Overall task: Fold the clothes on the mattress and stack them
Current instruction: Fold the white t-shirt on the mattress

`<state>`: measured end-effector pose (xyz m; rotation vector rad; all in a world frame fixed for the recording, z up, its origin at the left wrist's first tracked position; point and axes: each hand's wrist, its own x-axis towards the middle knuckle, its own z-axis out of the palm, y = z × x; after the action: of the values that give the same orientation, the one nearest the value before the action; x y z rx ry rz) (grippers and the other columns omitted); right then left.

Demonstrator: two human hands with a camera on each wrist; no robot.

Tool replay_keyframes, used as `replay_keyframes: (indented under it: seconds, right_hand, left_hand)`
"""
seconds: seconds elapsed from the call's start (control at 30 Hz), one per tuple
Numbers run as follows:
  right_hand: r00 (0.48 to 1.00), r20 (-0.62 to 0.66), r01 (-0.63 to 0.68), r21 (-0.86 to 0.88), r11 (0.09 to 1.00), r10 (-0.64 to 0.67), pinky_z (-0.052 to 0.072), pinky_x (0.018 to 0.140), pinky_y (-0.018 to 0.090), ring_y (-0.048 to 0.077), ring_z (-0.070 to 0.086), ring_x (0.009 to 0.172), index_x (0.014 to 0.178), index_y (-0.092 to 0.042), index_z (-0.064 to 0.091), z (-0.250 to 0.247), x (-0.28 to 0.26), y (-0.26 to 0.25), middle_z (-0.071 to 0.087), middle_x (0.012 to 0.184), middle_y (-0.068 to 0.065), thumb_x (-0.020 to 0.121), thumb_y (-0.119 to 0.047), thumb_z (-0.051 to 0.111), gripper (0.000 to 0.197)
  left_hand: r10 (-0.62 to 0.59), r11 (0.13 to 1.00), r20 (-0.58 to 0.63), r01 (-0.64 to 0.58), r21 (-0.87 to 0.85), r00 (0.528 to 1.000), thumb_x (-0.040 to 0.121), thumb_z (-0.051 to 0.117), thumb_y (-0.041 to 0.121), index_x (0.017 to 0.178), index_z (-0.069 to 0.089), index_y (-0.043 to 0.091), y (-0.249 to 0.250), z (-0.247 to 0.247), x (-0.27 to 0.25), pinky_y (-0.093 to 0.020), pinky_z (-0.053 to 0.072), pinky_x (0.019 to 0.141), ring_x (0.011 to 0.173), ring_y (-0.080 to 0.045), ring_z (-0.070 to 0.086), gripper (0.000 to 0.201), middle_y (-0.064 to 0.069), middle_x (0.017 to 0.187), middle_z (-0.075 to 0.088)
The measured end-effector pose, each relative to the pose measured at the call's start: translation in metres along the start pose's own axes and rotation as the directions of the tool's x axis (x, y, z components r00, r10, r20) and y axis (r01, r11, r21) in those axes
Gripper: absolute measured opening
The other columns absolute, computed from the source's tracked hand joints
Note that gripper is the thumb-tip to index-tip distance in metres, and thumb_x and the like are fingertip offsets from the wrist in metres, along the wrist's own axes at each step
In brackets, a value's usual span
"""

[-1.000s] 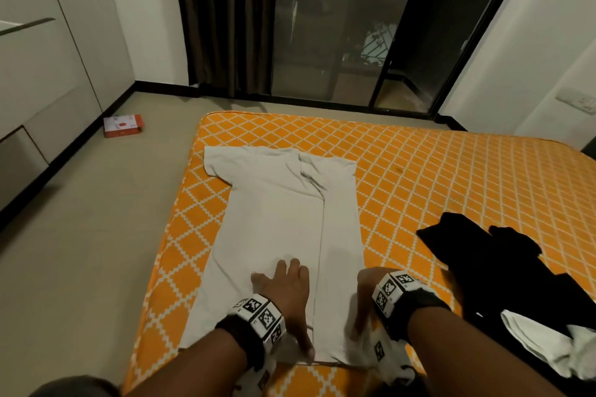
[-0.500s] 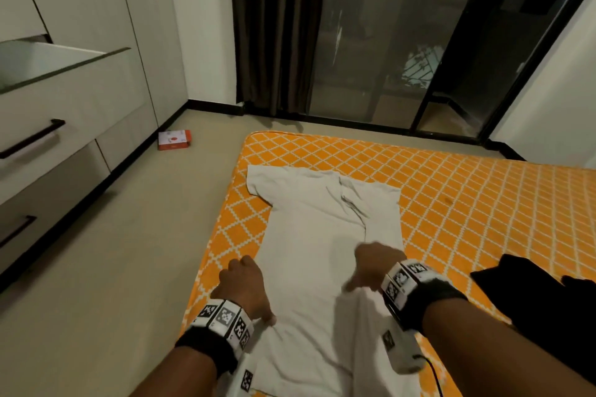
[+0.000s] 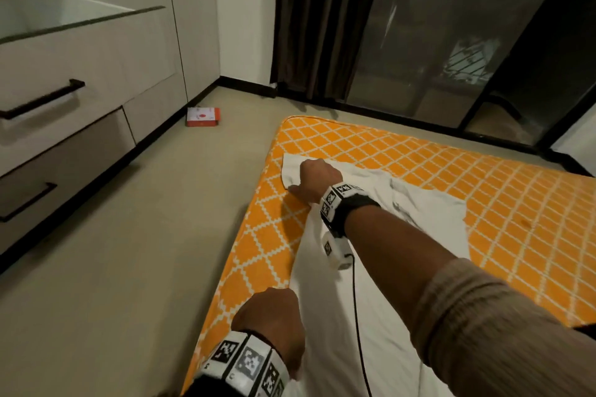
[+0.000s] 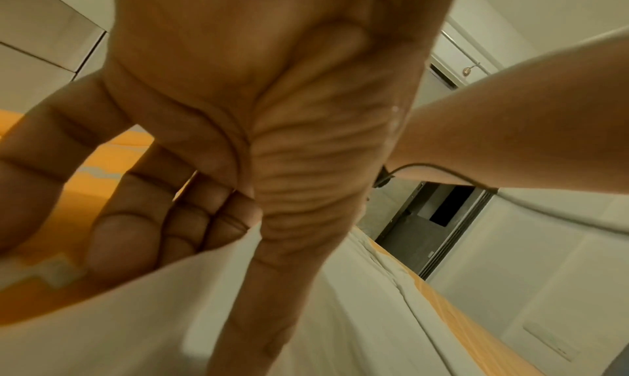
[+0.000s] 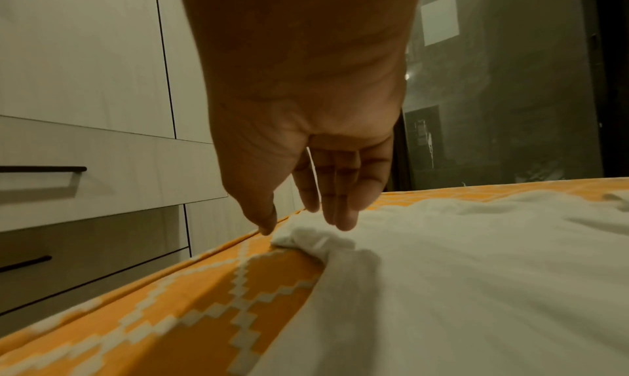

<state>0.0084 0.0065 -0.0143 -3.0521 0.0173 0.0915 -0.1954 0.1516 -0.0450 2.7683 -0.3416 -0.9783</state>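
Left hand [image 4: 218, 129] pinches the near left edge of the white shirt [image 3: 380, 316], thumb on top, fingers [image 4: 129, 236] curled under the cloth. Right hand [image 5: 306, 145] is loosely spread, fingertips just above the bunched left sleeve [image 5: 316, 240]; it grips nothing, and actual contact is unclear. The shirt lies lengthwise near the left edge of the orange mattress [image 3: 483, 190], its right side already folded in.

To do the left fold well: take the sleeve at the shoulder, lift both grips together, carry the edge across to match the right fold, then flatten the sleeve bunch before pressing.

Hard to see: in the head view the right forearm covers the shirt's middle, its hem is cut off below, and the right fingertips sit behind the knuckles.
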Motion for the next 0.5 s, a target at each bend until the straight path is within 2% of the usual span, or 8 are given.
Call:
replay_keyframes:
  seconds: [0.13,0.2,0.23,0.3,0.37,0.43,0.47,0.5]
  right_hand:
    - [0.999,-0.035,-0.015,-0.014,1.000,0.014,0.049,0.073,0.035,0.032,0.069,0.098,0.108,-0.013,0.070,0.025,0.028,0.002,0.069,0.104,0.009,0.092,-0.038,0.072,0.029]
    - [0.996,-0.083,-0.025,0.027,0.999,0.027,0.050,0.075,0.037,0.035,0.068,0.100,0.105,-0.009,0.070,0.035,0.035,0.006,0.070,0.107,0.013,0.094,-0.022,0.065,0.017]
    - [0.994,-0.099,-0.032,0.040,0.999,0.035,0.050,0.074,0.037,0.036,0.068,0.098,0.101,-0.010,0.069,0.038,0.036,0.010,0.070,0.105,0.013,0.094,-0.018,0.063,0.012]
    - [0.990,-0.123,-0.055,0.079,0.995,0.065,0.049,0.066,0.035,0.035,0.068,0.088,0.092,-0.013,0.066,0.036,0.038,0.015,0.070,0.099,0.012,0.094,-0.024,0.066,0.011]
    - [0.983,-0.123,-0.109,0.219,0.970,0.138,0.046,0.060,0.033,0.030,0.062,0.073,0.084,-0.015,0.061,0.027,0.040,0.025,0.065,0.085,0.009,0.093,-0.033,0.069,0.021]
    - [0.966,-0.140,-0.150,0.380,0.913,0.217,0.042,0.050,0.030,0.025,0.052,0.058,0.069,-0.017,0.053,0.013,0.042,0.045,0.054,0.067,0.005,0.090,-0.039,0.069,0.035]
    - [0.960,-0.140,-0.160,0.441,0.883,0.244,0.046,0.048,0.032,0.025,0.054,0.055,0.065,-0.016,0.053,0.007,0.042,0.057,0.055,0.062,0.004,0.089,-0.039,0.068,0.037]
    - [0.956,-0.120,-0.179,0.485,0.856,0.268,0.055,0.051,0.038,0.028,0.061,0.057,0.065,-0.013,0.058,0.002,0.042,0.070,0.061,0.063,0.007,0.088,-0.039,0.066,0.036]
  left_hand:
    - [0.047,0.999,0.034,-0.046,-0.023,0.998,0.086,0.068,0.029,0.120,0.061,0.017,-0.008,0.000,0.010,-0.039,0.052,0.099,0.121,-0.030,0.060,0.036,-0.006,0.129,0.061]
    - [0.053,0.999,0.055,-0.053,-0.002,0.997,0.090,0.068,0.028,0.127,0.056,0.017,-0.011,0.001,0.011,-0.036,0.049,0.102,0.125,-0.029,0.058,0.040,-0.005,0.132,0.057]
    - [0.064,0.998,0.062,-0.065,0.024,0.996,0.090,0.068,0.028,0.128,0.056,0.017,-0.010,0.002,0.010,-0.035,0.049,0.102,0.125,-0.028,0.057,0.041,-0.004,0.133,0.057]
    - [0.080,0.994,0.073,-0.085,0.070,0.994,0.089,0.067,0.026,0.127,0.056,0.019,-0.008,0.002,0.006,-0.033,0.050,0.100,0.123,-0.026,0.058,0.040,-0.001,0.132,0.057]
    - [0.074,0.995,0.082,-0.079,0.062,0.994,0.086,0.065,0.021,0.119,0.057,0.021,-0.002,0.000,-0.003,-0.032,0.051,0.093,0.116,-0.024,0.060,0.033,0.000,0.123,0.058]
    - [0.088,0.994,0.080,-0.092,0.055,0.993,0.087,0.064,0.021,0.111,0.055,0.022,0.007,-0.001,-0.011,-0.031,0.050,0.087,0.110,-0.022,0.059,0.026,0.000,0.116,0.057]
    - [0.093,0.993,0.080,-0.098,0.060,0.993,0.087,0.064,0.023,0.111,0.055,0.022,0.013,-0.001,-0.016,-0.031,0.050,0.088,0.112,-0.022,0.060,0.026,0.000,0.119,0.057]
    - [0.101,0.993,0.066,-0.105,0.056,0.993,0.087,0.064,0.025,0.112,0.056,0.022,0.020,-0.001,-0.019,-0.030,0.050,0.089,0.114,-0.022,0.060,0.026,0.000,0.122,0.058]
